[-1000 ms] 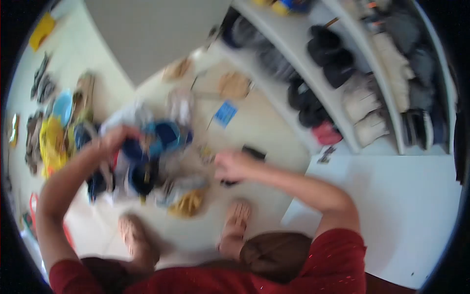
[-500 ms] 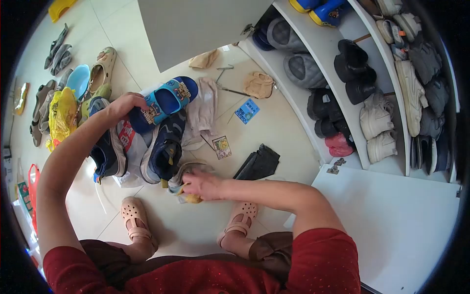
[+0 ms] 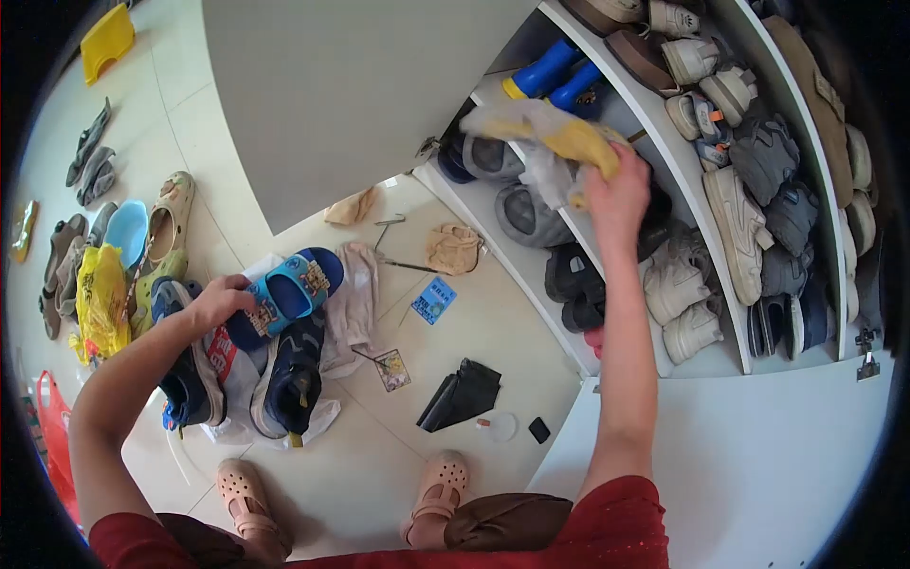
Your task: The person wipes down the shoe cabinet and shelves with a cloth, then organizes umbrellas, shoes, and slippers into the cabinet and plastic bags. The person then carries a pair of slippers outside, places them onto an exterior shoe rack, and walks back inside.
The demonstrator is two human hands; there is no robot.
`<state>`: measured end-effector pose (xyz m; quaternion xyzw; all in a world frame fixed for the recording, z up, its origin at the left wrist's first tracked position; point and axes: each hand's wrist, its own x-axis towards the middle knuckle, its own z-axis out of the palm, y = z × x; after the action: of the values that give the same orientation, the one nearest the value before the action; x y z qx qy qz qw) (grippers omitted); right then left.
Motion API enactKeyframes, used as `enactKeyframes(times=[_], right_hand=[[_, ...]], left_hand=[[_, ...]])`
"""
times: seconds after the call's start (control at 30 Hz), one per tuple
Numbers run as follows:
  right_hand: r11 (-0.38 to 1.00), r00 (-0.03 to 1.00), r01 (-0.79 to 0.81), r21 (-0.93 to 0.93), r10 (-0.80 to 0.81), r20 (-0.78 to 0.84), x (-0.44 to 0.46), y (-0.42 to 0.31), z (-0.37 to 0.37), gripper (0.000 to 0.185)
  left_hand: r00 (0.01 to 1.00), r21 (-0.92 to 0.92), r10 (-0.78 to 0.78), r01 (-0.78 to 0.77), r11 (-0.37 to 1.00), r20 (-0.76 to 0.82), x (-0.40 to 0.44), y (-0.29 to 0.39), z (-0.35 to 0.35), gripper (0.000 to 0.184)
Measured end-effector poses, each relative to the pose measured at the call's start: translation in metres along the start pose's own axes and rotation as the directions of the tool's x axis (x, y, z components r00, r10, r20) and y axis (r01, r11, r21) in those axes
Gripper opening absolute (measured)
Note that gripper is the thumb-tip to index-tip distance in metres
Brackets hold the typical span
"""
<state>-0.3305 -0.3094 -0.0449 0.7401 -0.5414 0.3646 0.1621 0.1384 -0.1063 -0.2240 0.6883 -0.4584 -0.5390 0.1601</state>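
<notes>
Single head-worn camera: faces forward, down; hands (image 3: 618, 190) near, floor (image 3: 360, 455), shelves (image 3: 656, 119) farther.

There's a cabinet (image 3: 684, 156) on the right with shoes (image 3: 730, 232) in it, right hand (image 3: 621, 190) in front holding a bundle (image 3: 580, 140). Over left, the left hand (image 3: 223, 302) is on some slip-on footwear (image 3: 270, 299) at the far end of the sneakers (image 3: 284, 389). Further left, a bag (image 3: 100, 294) with a basin (image 3: 127, 229) just behind. Card (image 3: 433, 301) on the floor (image 3: 521, 322) between sneakers and cabinet.
</notes>
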Motion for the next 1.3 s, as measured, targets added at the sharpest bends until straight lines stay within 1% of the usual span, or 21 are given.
enactKeyframes(times=[0.03, 0.07, 0.17, 0.27, 0.3, 0.37, 0.43, 0.5, 0.6, 0.67, 0.73, 0.77, 0.8, 0.83, 0.87, 0.9, 0.97, 1.07, 1.13, 1.27, 1.3], right_hand=[[0.988, 0.975, -0.145, -0.059, 0.153, 0.164, 0.009, 0.02, 0.032, 0.052], [0.98, 0.931, -0.192, 0.061, 0.162, 0.327, 0.021, 0.022, 0.052, 0.068], [0.945, 0.855, -0.322, -0.049, 0.313, 0.413, 0.066, 0.004, 0.116, 0.08], [0.852, 0.879, -0.326, -0.409, 0.432, 0.2, 0.061, -0.009, 0.13, 0.073], [0.881, 0.905, -0.272, -0.388, 0.371, 0.207, 0.05, -0.017, 0.121, 0.065], [0.97, 0.929, -0.205, -0.13, 0.235, 0.286, 0.02, -0.037, 0.096, 0.05], [0.937, 0.913, 0.243, 0.25, -0.308, 0.268, -0.024, -0.052, 0.077, 0.045], [0.884, 0.894, 0.276, 0.376, -0.38, 0.237, -0.062, -0.08, 0.062, 0.047], [0.917, 0.983, 0.057, 0.394, -0.12, 0.137, -0.046, -0.077, 0.043, 0.047], [0.959, 0.999, -0.044, 0.279, 0.045, 0.003, -0.008, -0.056, 0.033, 0.055], [0.998, 0.999, -0.053, -0.021, 0.052, -0.015, 0.029, -0.002, 0.044, 0.049], [0.95, 0.942, -0.225, -0.218, 0.269, 0.199, 0.04, 0.009, 0.057, 0.053], [0.833, 0.794, -0.332, -0.444, 0.5, 0.346, 0.047, 0.02, 0.069, 0.058], [0.793, 0.815, -0.252, -0.555, 0.483, 0.32, 0.047, 0.02, 0.09, 0.068], [0.806, 0.803, -0.338, -0.486, 0.516, 0.298, 0.051, 0.011, 0.096, 0.066], [0.812, 0.804, -0.336, -0.477, 0.511, 0.304, 0.054, 0.006, 0.091, 0.059], [0.967, 0.935, -0.147, -0.21, 0.205, 0.289, 0.029, 0.009, 0.084, 0.048], [0.976, 0.926, 0.133, 0.172, -0.184, 0.331, -0.028, -0.04, 0.047, 0.045], [0.931, 0.882, 0.122, 0.343, -0.261, 0.393, -0.064, -0.068, 0.027, 0.048], [0.95, 0.982, 0.142, 0.28, -0.171, 0.082, -0.034, -0.053, 0.006, 0.048], [0.986, 0.993, 0.113, 0.122, -0.114, 0.002, -0.014, -0.043, 0.0, 0.047]], left_hand=[[1.0, -0.014, -0.002, 0.002, 1.0, -0.004, -0.001, 0.002, 0.002, 0.049], [1.0, -0.027, -0.009, 0.008, 1.0, -0.008, -0.003, 0.002, 0.003, 0.049], [1.0, -0.082, -0.023, 0.023, 0.996, -0.006, -0.005, 0.003, 0.002, 0.047], [1.0, -0.069, -0.022, 0.022, 0.997, 0.003, 0.002, 0.0, 0.004, 0.046], [1.0, -0.052, -0.016, 0.016, 0.999, -0.004, 0.001, 0.001, 0.003, 0.047], [1.0, -0.023, 0.008, -0.008, 1.0, -0.007, 0.006, -0.005, 0.004, 0.047], [1.0, -0.075, -0.001, 0.001, 0.997, 0.004, 0.007, -0.008, 0.006, 0.046], [1.0, -0.005, -0.005, 0.005, 1.0, 0.011, 0.0, 0.006, 0.004, 0.045], [1.0, -0.145, 0.019, -0.016, 0.989, 0.014, -0.003, -0.004, 0.007, 0.046], [0.999, -0.124, 0.027, -0.022, 0.992, 0.037, -0.008, -0.001, 0.006, 0.047], [0.999, -0.102, 0.026, -0.023, 0.995, 0.03, -0.01, 0.003, 0.006, 0.046], [1.0, -0.111, 0.013, -0.011, 0.994, 0.02, -0.009, 0.002, 0.006, 0.047], [1.0, -0.118, 0.002, 0.0, 0.993, 0.018, -0.007, -0.001, 0.007, 0.047], [1.0, -0.121, 0.001, 0.002, 0.993, 0.022, -0.002, -0.001, 0.008, 0.047], [1.0, -0.098, 0.009, -0.008, 0.995, 0.01, 0.005, -0.004, 0.009, 0.048], [1.0, -0.077, 0.02, -0.019, 0.997, 0.004, 0.009, -0.013, 0.01, 0.049], [0.996, -0.058, 0.082, -0.083, 0.995, -0.019, 0.029, -0.049, 0.011, 0.052], [1.0, 0.033, 0.004, -0.003, 0.999, -0.029, 0.031, -0.041, 0.013, 0.051], [0.999, 0.033, 0.027, -0.026, 0.999, -0.028, 0.023, -0.028, 0.013, 0.051], [0.998, -0.057, 0.053, -0.054, 0.997, -0.027, 0.017, -0.046, 0.013, 0.055], [0.996, -0.074, 0.084, -0.086, 0.993, -0.035, 0.02, -0.054, 0.014, 0.056]])
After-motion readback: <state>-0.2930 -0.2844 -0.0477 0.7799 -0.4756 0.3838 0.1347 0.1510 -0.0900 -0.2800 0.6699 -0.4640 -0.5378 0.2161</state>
